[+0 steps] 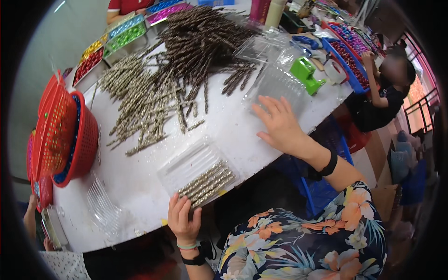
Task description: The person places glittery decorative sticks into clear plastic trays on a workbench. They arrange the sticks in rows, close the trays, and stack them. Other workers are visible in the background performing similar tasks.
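Near the table's front edge, a clear plastic tray (175, 169) holds several gold glittery twisted sticks (207, 183) side by side in its lower right part. My left hand (184, 219) rests at the tray's near left corner, fingertips on the stick ends and thumb apart. Farther right, my right hand (280, 123) is held out with spread fingers and nothing in it. Just beyond its fingertips lies a stack of clear plastic trays (275, 86). Loose gold sticks (144, 100) and a big heap of dark brown twisted sticks (200, 39) cover the table's far middle.
Red plastic baskets (86, 135) stand at the left, near an empty ribbed clear tray (102, 207). Metal trays of coloured beads (126, 39) line the far left. A green tape dispenser (305, 74) sits right, near a blue bead tray (347, 60). Other people sit around the table.
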